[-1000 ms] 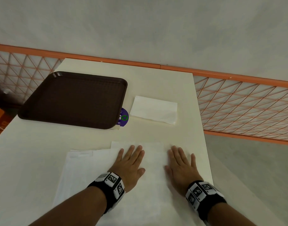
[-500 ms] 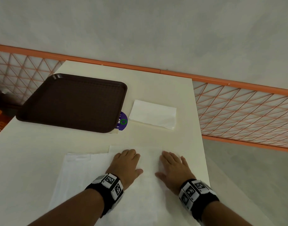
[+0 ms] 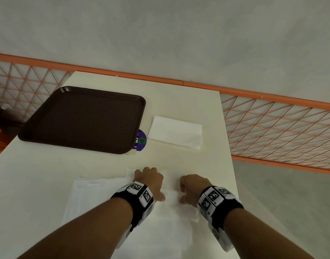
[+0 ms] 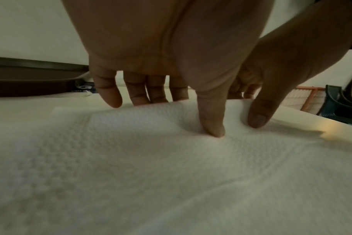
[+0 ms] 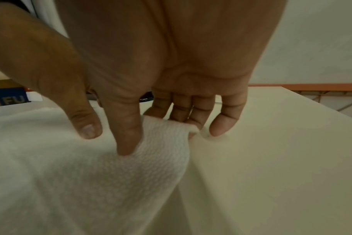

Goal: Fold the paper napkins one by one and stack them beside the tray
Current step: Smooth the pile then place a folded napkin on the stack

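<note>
A stack of unfolded white napkins [image 3: 89, 199] lies at the table's near edge. My left hand [image 3: 149, 179] and right hand [image 3: 193, 186] sit on the top napkin [image 3: 169, 212] at its far edge. In the left wrist view my left hand [image 4: 177, 114] curls its fingers over that edge, thumb pressing on the napkin [image 4: 151, 159]. In the right wrist view my right hand [image 5: 161, 133] pinches the lifted far right corner of the napkin [image 5: 161, 159]. One folded napkin [image 3: 175, 132] lies right of the empty brown tray [image 3: 82, 118].
The cream table [image 3: 179, 100] ends just right of my right hand, with grey floor beyond it. An orange mesh railing [image 3: 272, 128] runs behind and to the right. A purple round sticker [image 3: 140, 140] peeks from under the tray's near right corner.
Both hands went from lying flat on the top napkin to curling their fingers at its far edge. The right corner of the napkin now lifts off the stack.
</note>
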Action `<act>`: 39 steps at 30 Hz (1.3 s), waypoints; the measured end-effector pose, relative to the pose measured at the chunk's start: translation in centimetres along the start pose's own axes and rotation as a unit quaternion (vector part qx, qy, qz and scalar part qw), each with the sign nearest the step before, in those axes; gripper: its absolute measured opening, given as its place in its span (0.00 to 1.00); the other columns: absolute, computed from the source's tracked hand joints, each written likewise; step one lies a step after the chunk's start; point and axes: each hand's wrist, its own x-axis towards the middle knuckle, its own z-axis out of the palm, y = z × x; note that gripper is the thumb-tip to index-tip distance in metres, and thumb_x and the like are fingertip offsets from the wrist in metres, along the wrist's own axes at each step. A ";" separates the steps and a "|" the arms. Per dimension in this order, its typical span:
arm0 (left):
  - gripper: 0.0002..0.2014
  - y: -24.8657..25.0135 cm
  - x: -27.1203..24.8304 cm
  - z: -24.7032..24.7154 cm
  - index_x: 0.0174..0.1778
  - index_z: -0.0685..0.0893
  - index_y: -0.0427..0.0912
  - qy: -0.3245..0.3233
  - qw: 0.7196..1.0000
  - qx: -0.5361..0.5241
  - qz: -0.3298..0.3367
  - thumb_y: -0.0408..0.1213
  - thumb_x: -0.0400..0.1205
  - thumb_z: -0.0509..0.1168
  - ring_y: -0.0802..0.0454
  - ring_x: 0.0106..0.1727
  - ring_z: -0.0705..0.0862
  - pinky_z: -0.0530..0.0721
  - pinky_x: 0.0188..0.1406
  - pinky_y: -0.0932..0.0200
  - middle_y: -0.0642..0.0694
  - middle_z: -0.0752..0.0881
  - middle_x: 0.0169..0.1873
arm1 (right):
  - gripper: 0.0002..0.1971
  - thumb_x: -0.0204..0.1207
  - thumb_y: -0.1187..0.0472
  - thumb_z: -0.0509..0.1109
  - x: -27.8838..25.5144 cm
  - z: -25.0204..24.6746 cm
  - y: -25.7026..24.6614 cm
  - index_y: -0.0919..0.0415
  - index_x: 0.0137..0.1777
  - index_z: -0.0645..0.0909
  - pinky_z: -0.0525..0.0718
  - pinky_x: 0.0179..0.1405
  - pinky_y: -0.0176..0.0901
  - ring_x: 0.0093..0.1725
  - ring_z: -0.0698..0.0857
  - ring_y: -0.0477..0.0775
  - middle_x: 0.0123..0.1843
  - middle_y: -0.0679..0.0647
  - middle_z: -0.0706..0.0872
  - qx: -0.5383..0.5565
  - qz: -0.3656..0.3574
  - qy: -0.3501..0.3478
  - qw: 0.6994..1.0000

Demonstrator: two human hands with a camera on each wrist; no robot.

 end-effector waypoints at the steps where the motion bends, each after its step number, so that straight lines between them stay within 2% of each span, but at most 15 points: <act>1: 0.22 0.1 -0.1 0.0 0.61 0.79 0.47 0.002 1.000 -0.003 0.005 0.56 0.76 0.68 0.44 0.65 0.73 0.68 0.65 0.47 0.47 0.77 0.61 | 0.15 0.72 0.52 0.75 -0.2 0.1 0.1 0.52 0.54 0.76 0.76 0.54 0.45 0.57 0.82 0.57 0.58 0.51 0.83 0.007 -0.003 0.002 1.000; 5: 0.22 0.2 -0.7 -0.1 0.66 0.74 0.47 0.013 0.999 -0.038 0.016 0.51 0.79 0.68 0.44 0.65 0.77 0.67 0.68 0.48 0.47 0.82 0.61 | 0.19 0.70 0.55 0.76 -0.8 0.3 0.8 0.53 0.60 0.77 0.82 0.52 0.43 0.56 0.84 0.56 0.59 0.52 0.83 0.089 0.001 -0.001 0.996; 9: 0.25 -1.4 -1.2 -1.1 0.69 0.76 0.48 -0.032 0.989 -0.147 0.011 0.49 0.77 0.71 0.46 0.66 0.79 0.72 0.69 0.52 0.49 0.80 0.65 | 0.05 0.69 0.57 0.77 -1.6 0.0 2.9 0.50 0.45 0.86 0.76 0.41 0.33 0.43 0.83 0.46 0.43 0.47 0.86 0.217 -0.015 0.018 0.976; 11: 0.22 -3.2 -1.0 -1.5 0.63 0.82 0.45 -0.046 0.974 -0.220 -0.011 0.47 0.75 0.74 0.48 0.60 0.83 0.79 0.58 0.58 0.48 0.83 0.57 | 0.06 0.69 0.58 0.79 -1.8 -0.1 4.2 0.49 0.35 0.83 0.76 0.34 0.32 0.35 0.82 0.44 0.34 0.44 0.85 0.302 -0.014 0.039 0.952; 13: 0.10 -5.0 -0.8 -1.7 0.46 0.87 0.45 -0.036 0.950 -0.310 -0.011 0.44 0.73 0.75 0.51 0.45 0.86 0.79 0.44 0.63 0.50 0.86 0.40 | 0.05 0.71 0.61 0.79 -1.8 -0.1 5.1 0.55 0.37 0.85 0.81 0.35 0.40 0.33 0.84 0.49 0.33 0.49 0.87 0.424 0.003 0.061 0.904; 15: 0.06 -6.1 -0.5 -1.9 0.42 0.89 0.43 -0.027 0.883 -0.467 -0.027 0.41 0.74 0.76 0.49 0.42 0.88 0.85 0.46 0.59 0.48 0.90 0.38 | 0.04 0.72 0.63 0.78 -1.4 -0.2 5.5 0.63 0.43 0.87 0.89 0.42 0.55 0.38 0.88 0.58 0.39 0.59 0.91 0.549 0.038 0.083 0.831; 16: 0.06 -6.4 -0.3 -1.8 0.45 0.89 0.41 -0.024 0.829 -0.557 -0.038 0.38 0.75 0.75 0.45 0.46 0.89 0.87 0.50 0.53 0.44 0.91 0.42 | 0.06 0.72 0.63 0.78 -1.0 -0.1 5.5 0.65 0.45 0.87 0.89 0.45 0.61 0.40 0.89 0.61 0.42 0.62 0.92 0.592 0.059 0.096 0.798; 18: 0.10 -6.4 0.4 -1.6 0.49 0.88 0.37 -0.005 0.734 -0.675 -0.071 0.38 0.76 0.74 0.40 0.51 0.89 0.85 0.57 0.42 0.38 0.91 0.48 | 0.07 0.72 0.62 0.78 -0.2 -0.2 5.3 0.67 0.41 0.85 0.89 0.42 0.58 0.37 0.88 0.60 0.39 0.60 0.90 0.630 0.085 0.120 0.763; 20: 0.22 -6.2 1.8 -0.9 0.50 0.88 0.38 0.043 0.708 -0.698 -0.100 0.52 0.69 0.78 0.40 0.50 0.87 0.82 0.61 0.37 0.39 0.89 0.47 | 0.09 0.73 0.61 0.77 0.7 -0.5 4.9 0.62 0.36 0.83 0.87 0.34 0.48 0.34 0.85 0.55 0.34 0.57 0.86 0.637 0.102 0.140 0.751; 21: 0.24 -6.0 2.5 -0.8 0.49 0.87 0.38 0.082 0.721 -0.679 -0.110 0.54 0.68 0.78 0.41 0.48 0.86 0.83 0.58 0.41 0.40 0.88 0.44 | 0.09 0.74 0.61 0.77 1.2 -0.9 4.8 0.61 0.35 0.82 0.85 0.32 0.45 0.34 0.84 0.54 0.34 0.56 0.85 0.636 0.107 0.150 0.750; 23: 0.17 -5.5 3.4 -1.9 0.47 0.86 0.35 0.149 0.768 -0.611 -0.122 0.48 0.78 0.71 0.45 0.41 0.83 0.82 0.45 0.55 0.39 0.87 0.38 | 0.07 0.74 0.60 0.76 2.1 -1.8 4.6 0.60 0.36 0.84 0.86 0.32 0.46 0.36 0.84 0.55 0.36 0.56 0.86 0.627 0.104 0.168 0.753; 26: 0.14 -5.3 5.1 -4.8 0.45 0.85 0.33 0.203 0.818 -0.530 -0.093 0.43 0.83 0.65 0.46 0.38 0.82 0.76 0.36 0.59 0.39 0.87 0.38 | 0.07 0.74 0.59 0.76 3.8 -4.2 4.8 0.60 0.36 0.85 0.88 0.37 0.55 0.35 0.85 0.57 0.35 0.57 0.88 0.580 0.093 0.214 0.780; 31: 0.19 -6.1 9.5 -8.6 0.35 0.78 0.30 0.268 0.854 -0.438 -0.083 0.44 0.82 0.65 0.45 0.31 0.74 0.71 0.31 0.55 0.42 0.77 0.28 | 0.10 0.71 0.51 0.76 8.2 -8.2 6.4 0.57 0.37 0.86 0.90 0.44 0.56 0.40 0.88 0.61 0.37 0.55 0.89 0.471 0.126 0.279 0.827; 35: 0.23 -6.4 12.8 -10.1 0.25 0.63 0.42 0.282 0.875 -0.382 -0.095 0.43 0.81 0.66 0.47 0.28 0.67 0.64 0.28 0.56 0.47 0.68 0.22 | 0.16 0.73 0.51 0.75 10.8 -10.0 7.3 0.66 0.42 0.86 0.84 0.42 0.47 0.42 0.86 0.62 0.39 0.59 0.88 0.417 0.157 0.280 0.850; 39: 0.19 -6.5 15.5 -10.6 0.28 0.68 0.40 0.266 0.894 -0.344 -0.112 0.44 0.81 0.65 0.45 0.30 0.71 0.67 0.28 0.57 0.44 0.74 0.27 | 0.15 0.71 0.50 0.77 13.3 -9.9 8.1 0.64 0.40 0.85 0.89 0.46 0.56 0.42 0.88 0.64 0.39 0.59 0.89 0.415 0.175 0.264 0.853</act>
